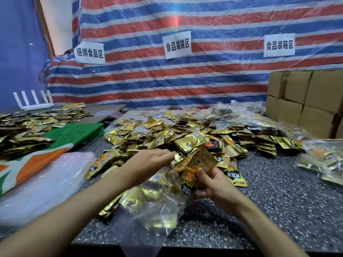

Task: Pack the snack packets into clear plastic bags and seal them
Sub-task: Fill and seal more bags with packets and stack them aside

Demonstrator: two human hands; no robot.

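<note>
A big heap of gold snack packets (pixel 167 134) covers the middle of the speckled table (pixel 278 201). My right hand (pixel 213 184) grips a bundle of gold packets (pixel 196 169) bound with a rubber band, thumb on its front. My left hand (pixel 148 162) pinches the mouth of a clear plastic bag (pixel 148 216) right beside the bundle. The bag lies below on the table toward the front edge, with gold packets showing through it. Whether the bundle's lower end is inside the bag's mouth I cannot tell.
A stack of flat clear bags (pixel 42 184) lies at the left, beside a green and orange cloth (pixel 61 141) with more packets (pixel 24 130). Filled clear bags (pixel 319 158) sit at the right. Cardboard boxes (pixel 308 101) stand at the back right. A striped tarp (pixel 185 75) hangs behind.
</note>
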